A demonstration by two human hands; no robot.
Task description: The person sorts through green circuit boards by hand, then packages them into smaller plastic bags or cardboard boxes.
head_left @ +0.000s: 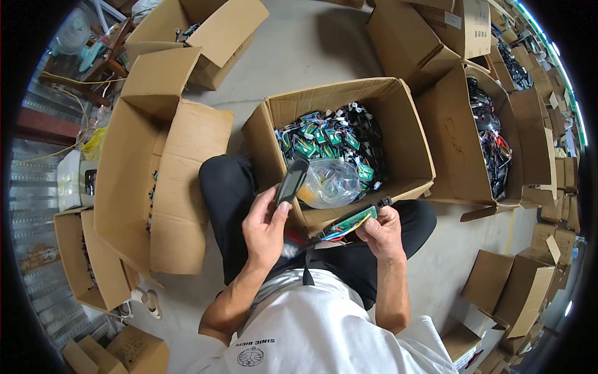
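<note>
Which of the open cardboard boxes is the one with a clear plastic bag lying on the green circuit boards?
The box straight ahead of the knees. It alone holds a clear plastic bag on green boards; the box to its right holds mostly black parts.

I see a black oblong casing (291,181), a green circuit board (350,220) trailing red, blue and yellow wires, brown cardboard boxes (349,100), a clear plastic bag (333,182), black trousers (232,193), and a white shirt (324,336).

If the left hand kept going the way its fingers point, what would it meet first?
Probably the near wall of the open cardboard box just ahead; the left hand holds a dark flat casing whose top end overlaps the clear plastic bag inside. Depth is unclear.
</note>
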